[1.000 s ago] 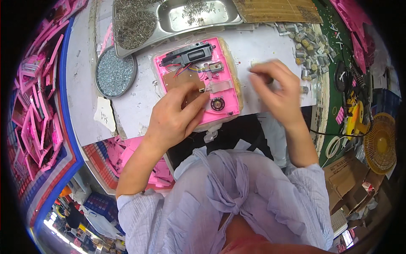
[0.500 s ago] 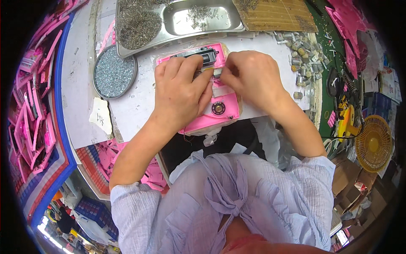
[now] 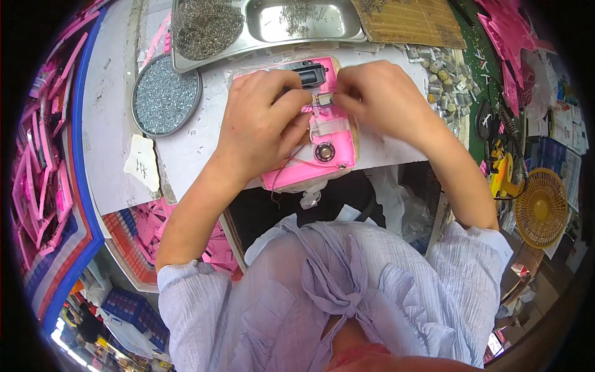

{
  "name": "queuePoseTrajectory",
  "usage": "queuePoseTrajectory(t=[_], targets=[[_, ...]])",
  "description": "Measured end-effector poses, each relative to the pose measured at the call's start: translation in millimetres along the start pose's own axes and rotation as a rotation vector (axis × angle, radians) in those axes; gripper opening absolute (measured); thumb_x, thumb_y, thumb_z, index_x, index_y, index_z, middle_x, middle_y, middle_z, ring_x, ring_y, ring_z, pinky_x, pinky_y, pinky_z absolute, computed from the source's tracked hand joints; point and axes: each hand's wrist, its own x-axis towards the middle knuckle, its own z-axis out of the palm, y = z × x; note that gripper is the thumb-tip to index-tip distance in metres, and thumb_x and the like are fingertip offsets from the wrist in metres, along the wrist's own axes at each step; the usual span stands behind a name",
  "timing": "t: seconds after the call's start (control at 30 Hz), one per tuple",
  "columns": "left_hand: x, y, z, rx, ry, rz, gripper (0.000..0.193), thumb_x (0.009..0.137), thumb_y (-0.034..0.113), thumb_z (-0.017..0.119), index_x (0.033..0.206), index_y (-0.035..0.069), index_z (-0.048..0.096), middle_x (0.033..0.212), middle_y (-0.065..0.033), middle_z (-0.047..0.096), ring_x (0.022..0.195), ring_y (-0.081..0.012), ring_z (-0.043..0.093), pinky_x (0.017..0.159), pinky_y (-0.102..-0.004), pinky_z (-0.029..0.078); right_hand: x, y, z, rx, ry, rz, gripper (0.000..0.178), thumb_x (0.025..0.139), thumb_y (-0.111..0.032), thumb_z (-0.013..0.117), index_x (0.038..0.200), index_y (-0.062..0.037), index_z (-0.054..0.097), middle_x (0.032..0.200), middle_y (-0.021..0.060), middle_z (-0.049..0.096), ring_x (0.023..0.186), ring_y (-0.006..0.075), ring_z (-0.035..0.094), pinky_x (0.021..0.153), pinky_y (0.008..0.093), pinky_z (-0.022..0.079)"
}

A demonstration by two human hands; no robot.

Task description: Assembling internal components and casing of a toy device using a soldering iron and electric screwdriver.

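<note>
A pink plastic housing (image 3: 297, 177) lies on a bag on the table. Set in it are a black rectangular part (image 3: 313, 75), a small silver motor (image 3: 325, 98), a clear strip (image 3: 331, 127), a round speaker (image 3: 324, 152) and thin wires. My left hand (image 3: 263, 121) rests over the housing's left side, fingers curled and fingertips beside the motor's left end; what they pinch is hidden. From the right, my right hand (image 3: 384, 99) brings its bent thumb and index finger to the motor's right end. That hand is slightly blurred, and anything between its fingertips is too small to name.
A round dish of small screws (image 3: 166, 99) stands left, near a torn white paper (image 3: 142, 162). Behind are a metal tray (image 3: 263, 53) of small metal pieces and a cardboard sheet (image 3: 412, 25). Several loose motors (image 3: 449, 87) lie right, before a yellow fan (image 3: 541, 208). Pink parts (image 3: 49, 155) fill the far left.
The housing sits slightly farther right in view, and more of the motor and black part shows. My left fingertips have drawn a little away from the motor. My right hand stays beside it.
</note>
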Motion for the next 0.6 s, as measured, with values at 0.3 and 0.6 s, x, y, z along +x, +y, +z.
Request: queuePoseTrajectory(t=[0.3,0.6], targets=[[-12.3,-14.1,-16.0,0.010,0.055,-0.276,0.021,0.069,0.012,0.078,0.086,0.007,0.067,0.096,-0.0074,0.060,0.086,-0.0253,0.061,0.080,-0.0389,0.043,-16.7,5.0,13.7,0.423,0.153,0.038,0.019,0.080,-0.015,0.078,0.093,-0.0035,0.069,0.074,0.0025,0.061,0.069,0.0145,0.057,0.063,0.0293,0.046],[-11.6,-5.4,-8.5,0.073,0.037,-0.256,0.014,0.070,0.012,0.077,0.082,0.009,0.069,0.100,-0.0059,0.060,0.086,-0.0223,0.058,0.082,-0.0382,0.039,-18.9,-0.4,34.2,0.306,0.291,-0.117,0.022,0.078,-0.016,0.075,0.096,-0.0064,0.067,0.084,0.0084,0.065,0.081,0.0289,0.063,0.072,0.0398,0.052]])
